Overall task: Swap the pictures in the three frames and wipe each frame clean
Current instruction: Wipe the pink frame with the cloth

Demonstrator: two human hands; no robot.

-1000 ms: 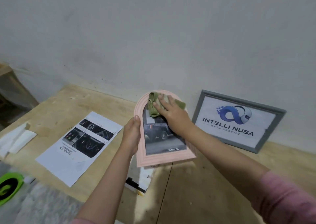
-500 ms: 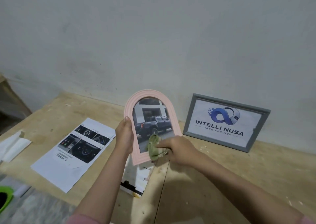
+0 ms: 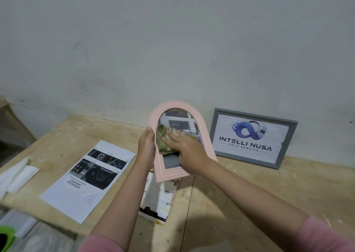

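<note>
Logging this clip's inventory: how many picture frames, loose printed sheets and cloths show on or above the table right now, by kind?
Picture frames: 2, the pink arched frame and the grey frame
Printed sheets: 2, the car-interior sheet and a sheet under the arched frame
Cloths: 1, the green cloth
Total: 5

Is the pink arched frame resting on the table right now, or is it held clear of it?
Apart: in the head view the left hand holds the pink arched frame raised, its bottom edge above the table.
</note>
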